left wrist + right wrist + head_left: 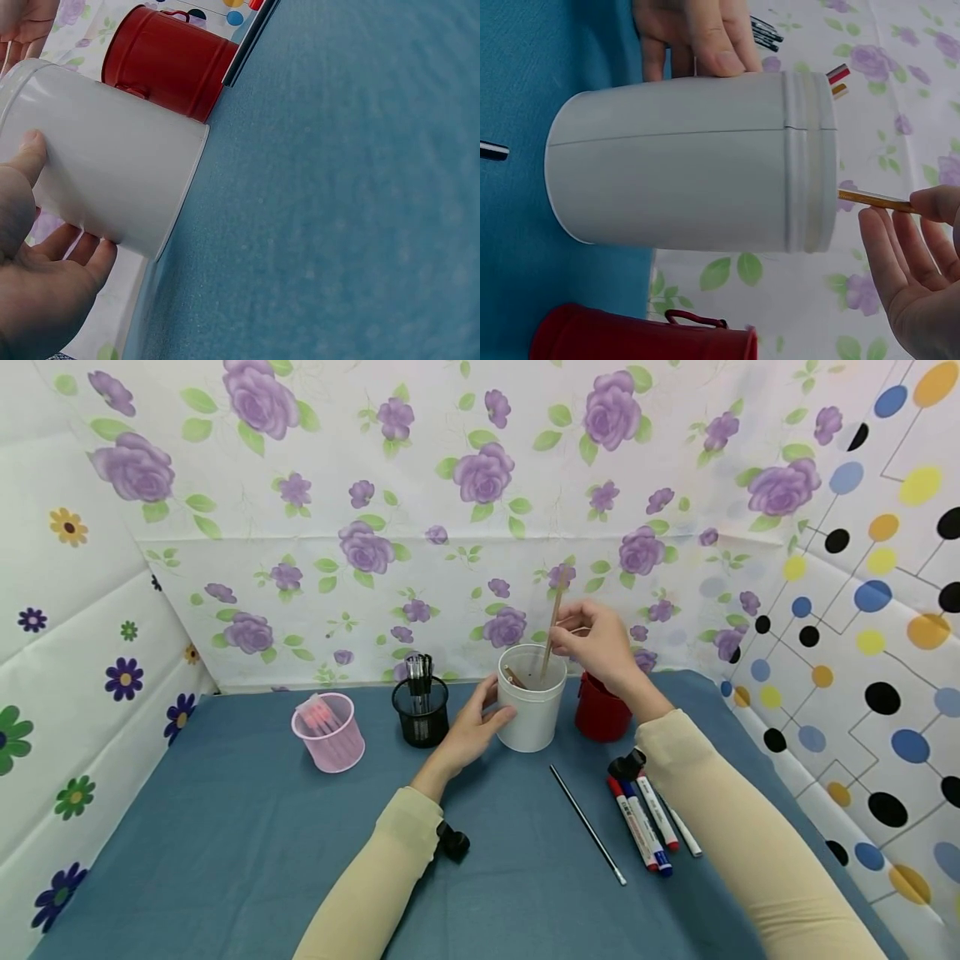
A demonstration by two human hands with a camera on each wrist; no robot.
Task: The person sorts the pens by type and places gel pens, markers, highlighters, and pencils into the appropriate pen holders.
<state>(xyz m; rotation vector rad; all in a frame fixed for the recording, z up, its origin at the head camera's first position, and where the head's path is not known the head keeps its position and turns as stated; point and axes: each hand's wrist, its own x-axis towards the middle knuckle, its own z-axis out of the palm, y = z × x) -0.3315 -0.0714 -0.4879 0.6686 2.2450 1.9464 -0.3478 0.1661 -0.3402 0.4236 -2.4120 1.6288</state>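
Pinching a pencil (874, 199), right fingers (885, 262) nearly meet; wide-spread left fingers (102, 262) hold a white cup (529, 722).

Smooth white pot (528, 720) (painted metal, by its look), glossy red bucket (169, 64), matt blue cloth (300, 860).

Pink cup (336, 750) with pink-and-white contents (318, 715), toward the table's (225, 843) back left corner. Black mesh cup (424, 729) of pens (419, 670), near the back edge, left of centre. Red cup (602, 714), same edge, right of centre. Markers (632, 824), several, toward the right edge. Flowered sheet (442, 485), behind.
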